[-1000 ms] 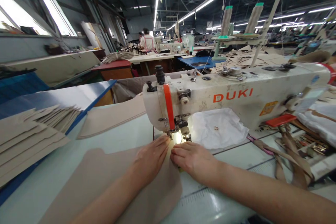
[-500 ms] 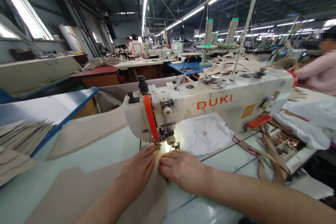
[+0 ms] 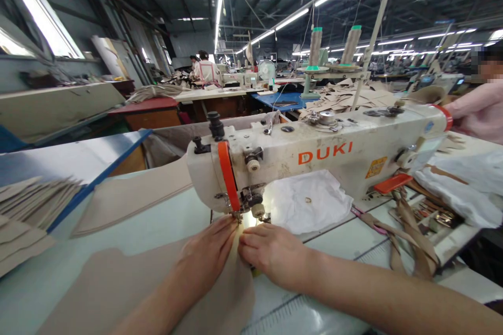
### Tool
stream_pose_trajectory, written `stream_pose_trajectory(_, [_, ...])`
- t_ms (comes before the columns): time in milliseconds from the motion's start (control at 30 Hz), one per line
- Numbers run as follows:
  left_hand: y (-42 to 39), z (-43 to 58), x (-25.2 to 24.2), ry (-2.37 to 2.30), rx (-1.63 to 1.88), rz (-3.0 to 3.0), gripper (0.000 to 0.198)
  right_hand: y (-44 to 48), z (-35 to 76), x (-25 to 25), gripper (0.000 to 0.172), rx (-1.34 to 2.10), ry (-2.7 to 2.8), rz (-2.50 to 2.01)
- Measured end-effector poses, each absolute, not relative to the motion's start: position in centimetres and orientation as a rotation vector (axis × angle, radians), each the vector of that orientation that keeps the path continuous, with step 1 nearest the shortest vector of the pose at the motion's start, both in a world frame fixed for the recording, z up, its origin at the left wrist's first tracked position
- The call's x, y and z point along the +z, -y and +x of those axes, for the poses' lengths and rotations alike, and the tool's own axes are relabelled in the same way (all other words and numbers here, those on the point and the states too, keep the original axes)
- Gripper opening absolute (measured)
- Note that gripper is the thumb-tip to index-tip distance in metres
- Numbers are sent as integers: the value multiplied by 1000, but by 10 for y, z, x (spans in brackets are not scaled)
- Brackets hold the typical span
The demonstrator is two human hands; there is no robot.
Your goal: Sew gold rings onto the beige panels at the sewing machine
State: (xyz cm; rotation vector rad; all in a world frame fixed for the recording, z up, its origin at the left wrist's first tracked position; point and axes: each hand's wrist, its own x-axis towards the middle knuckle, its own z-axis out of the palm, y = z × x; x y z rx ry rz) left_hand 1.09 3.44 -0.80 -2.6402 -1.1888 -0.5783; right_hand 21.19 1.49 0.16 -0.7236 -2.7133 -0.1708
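A beige fabric panel (image 3: 121,282) lies on the pale sewing table, its upper end under the needle area (image 3: 238,217) of a white DUKI sewing machine (image 3: 283,152). My left hand (image 3: 206,248) rests flat on the panel just left of the presser foot, fingers stretched toward it. On the other side my right hand (image 3: 271,248) has bent fingers closed on the panel's right edge, close in front of the needle. The fingertips of both hands nearly meet there. A lamp lights this spot, and the hands partly hide the seam.
Stacked beige panels (image 3: 137,196) lie behind left, with more pieces (image 3: 31,204) at the far left. White cloth (image 3: 308,201) sits under the machine arm. Straps (image 3: 416,241) and a parts tray (image 3: 440,214) are at right. Thread cones (image 3: 315,49) stand behind; a person in pink (image 3: 481,107) sits at right.
The whole scene has shifted slightly rightward in view. Both hands keep their places on the panel beside the needle; no clear movement of the panel shows.
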Motion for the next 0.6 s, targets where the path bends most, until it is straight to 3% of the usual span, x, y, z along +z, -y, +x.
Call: stream_pose_trajectory(600, [-34, 16, -2, 1283, -567, -2626, 36, -12, 213, 6, 11, -138, 2730, -742])
